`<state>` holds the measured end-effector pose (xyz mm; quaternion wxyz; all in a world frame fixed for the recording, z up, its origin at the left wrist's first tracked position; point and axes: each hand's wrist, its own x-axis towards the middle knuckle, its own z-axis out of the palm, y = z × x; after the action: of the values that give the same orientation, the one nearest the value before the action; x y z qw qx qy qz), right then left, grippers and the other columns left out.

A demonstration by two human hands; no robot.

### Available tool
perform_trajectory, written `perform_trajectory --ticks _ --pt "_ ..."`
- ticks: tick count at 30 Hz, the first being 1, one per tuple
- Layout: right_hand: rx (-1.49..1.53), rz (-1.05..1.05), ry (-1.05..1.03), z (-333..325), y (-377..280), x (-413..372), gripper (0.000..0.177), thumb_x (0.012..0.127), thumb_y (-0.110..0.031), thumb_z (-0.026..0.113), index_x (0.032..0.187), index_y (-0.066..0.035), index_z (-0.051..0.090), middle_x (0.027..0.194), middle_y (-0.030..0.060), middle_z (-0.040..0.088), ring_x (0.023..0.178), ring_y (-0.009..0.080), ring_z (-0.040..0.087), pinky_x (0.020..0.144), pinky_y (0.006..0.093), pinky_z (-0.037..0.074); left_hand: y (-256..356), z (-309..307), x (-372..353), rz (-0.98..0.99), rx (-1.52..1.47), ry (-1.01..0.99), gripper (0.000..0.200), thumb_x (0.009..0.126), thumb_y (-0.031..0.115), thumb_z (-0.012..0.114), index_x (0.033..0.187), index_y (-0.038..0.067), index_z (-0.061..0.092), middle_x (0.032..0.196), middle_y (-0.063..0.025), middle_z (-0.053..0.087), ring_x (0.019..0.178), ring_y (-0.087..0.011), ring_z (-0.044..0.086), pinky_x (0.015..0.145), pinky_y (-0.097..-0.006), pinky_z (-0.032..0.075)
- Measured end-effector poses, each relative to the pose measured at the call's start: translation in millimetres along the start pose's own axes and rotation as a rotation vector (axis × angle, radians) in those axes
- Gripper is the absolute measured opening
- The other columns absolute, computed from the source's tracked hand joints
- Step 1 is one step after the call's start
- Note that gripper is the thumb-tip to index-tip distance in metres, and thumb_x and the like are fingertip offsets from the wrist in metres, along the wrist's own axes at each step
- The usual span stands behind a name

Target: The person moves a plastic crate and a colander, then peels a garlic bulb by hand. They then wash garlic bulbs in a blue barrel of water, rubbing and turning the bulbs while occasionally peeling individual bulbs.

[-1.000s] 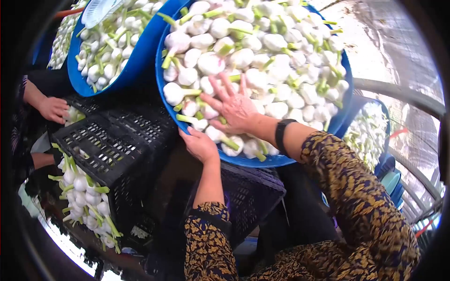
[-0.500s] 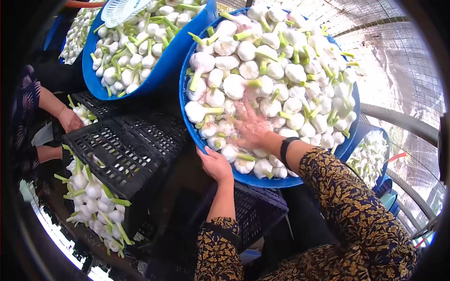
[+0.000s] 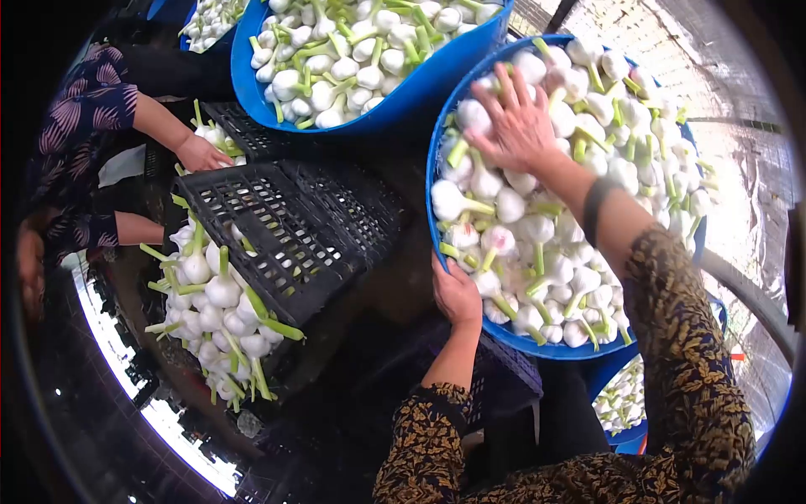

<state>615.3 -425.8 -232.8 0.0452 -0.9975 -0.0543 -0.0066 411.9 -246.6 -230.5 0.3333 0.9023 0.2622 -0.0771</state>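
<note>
A round blue tub (image 3: 435, 181) heaped with white garlic bulbs (image 3: 510, 204) on short green stems stands in front of me. My left hand (image 3: 458, 296) holds its near left rim, thumb on top and the other fingers mostly out of sight below. Spread over the bulbs in the tub's upper left is my right hand (image 3: 519, 126), its fingers apart and its palm down. A single bulb lies right beside its thumb side. Some bulbs under the palm are hidden.
Another blue tub (image 3: 243, 84) of garlic is behind to the left. Black perforated crates (image 3: 252, 197) stand left, with a garlic pile (image 3: 214, 311) spilling over below. A co-worker's hand (image 3: 201, 154) is at a crate. More garlic (image 3: 623, 403) sits at lower right.
My right hand has moved from the lower middle of the garlic to the tub's upper left, fingers spread. My left hand stays on the rim. The whole view has shifted.
</note>
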Motion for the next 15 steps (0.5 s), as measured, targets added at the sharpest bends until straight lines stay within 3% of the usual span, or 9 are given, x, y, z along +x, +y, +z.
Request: perform_trajectory --ticks 4,6,8,10,11,13,14,15 --pt "0.066 -0.172 0.075 22.4 12.8 -15.3 0.081 0.083 -0.064 0.052 0.147 -0.017 0.036 0.156 0.0194 0.023 0.143 0.0407 0.021 0.106 0.0598 0.025 2.7 -0.3 1.3 -0.027 0.000 -0.012 0.042 0.099 0.018 0.043 0.136 -0.001 0.043 0.119 -0.0296 0.059 0.107 -0.0445 0.058 0.088 -0.0483 0.047" --pt "-0.024 -0.110 -0.160 21.8 7.2 5.4 0.082 0.083 -0.065 0.052 0.147 -0.016 0.036 0.154 0.0187 0.026 0.142 0.0404 0.022 0.104 0.0594 0.026 4.3 2.9 2.0 -0.022 0.008 -0.007 0.042 0.099 0.018 0.044 0.136 -0.001 0.043 0.118 -0.0299 0.059 0.107 -0.0446 0.058 0.089 -0.0484 0.046" --pt "-0.068 -0.143 -0.113 23.6 4.3 4.6 0.083 0.083 -0.064 0.052 0.147 -0.014 0.036 0.150 0.0185 0.032 0.141 0.0400 0.026 0.102 0.0584 0.029 8.2 0.0 0.6 -0.023 0.044 -0.015 0.041 0.098 0.017 0.044 0.136 0.000 0.044 0.114 -0.0307 0.060 0.104 -0.0451 0.059 0.087 -0.0495 0.047" --pt "-0.048 -0.153 -0.278 4.6 8.2 1.7 0.084 0.082 -0.063 0.053 0.147 -0.013 0.035 0.148 0.0204 0.036 0.140 0.0406 0.028 0.102 0.0581 0.030 -6.1 4.3 1.7 -0.007 0.069 0.023 0.040 0.098 0.018 0.045 0.134 0.000 0.045 0.110 -0.0315 0.061 0.099 -0.0456 0.061 0.084 -0.0501 0.048" --pt "-0.022 -0.171 -0.238 -3.7 10.9 -8.8 0.086 0.082 -0.063 0.054 0.149 -0.013 0.032 0.147 0.0225 0.038 0.139 0.0415 0.030 0.102 0.0584 0.031 5.4 -3.8 1.0 -0.115 -0.001 -0.026 0.040 0.097 0.017 0.048 0.133 0.000 0.047 0.108 -0.0309 0.062 0.099 -0.0459 0.061 0.083 -0.0496 0.049" --pt "0.023 -0.210 -0.195 6.0 18.1 -26.6 0.092 0.082 -0.066 0.053 0.151 -0.012 0.026 0.150 0.0237 0.033 0.143 0.0435 0.022 0.109 0.0586 0.024 -4.0 0.0 -1.0 -0.036 -0.022 0.010 0.039 0.098 0.017 0.046 0.133 -0.001 0.046 0.103 -0.0302 0.064 0.094 -0.0459 0.063 0.079 -0.0493 0.051" --pt "-0.084 -0.197 -0.317 3.4 13.7 -22.2 0.094 0.082 -0.069 0.049 0.152 -0.012 0.024 0.152 0.0237 0.029 0.145 0.0436 0.016 0.112 0.0584 0.020 3.2 -1.0 -1.7 -0.082 -0.075 0.009 0.040 0.099 0.017 0.045 0.134 -0.002 0.044 0.105 -0.0306 0.064 0.095 -0.0458 0.063 0.079 -0.0494 0.051" --pt "-0.025 -0.166 -0.279 23.8 13.9 -15.2 0.096 0.083 -0.074 0.040 0.154 -0.013 0.019 0.155 0.0210 0.027 0.146 0.0420 0.011 0.113 0.0601 0.018 3.1 -1.0 0.4 -0.032 -0.044 0.018 0.041 0.099 0.018 0.044 0.135 -0.001 0.043 0.106 -0.0308 0.064 0.096 -0.0459 0.063 0.079 -0.0502 0.050"
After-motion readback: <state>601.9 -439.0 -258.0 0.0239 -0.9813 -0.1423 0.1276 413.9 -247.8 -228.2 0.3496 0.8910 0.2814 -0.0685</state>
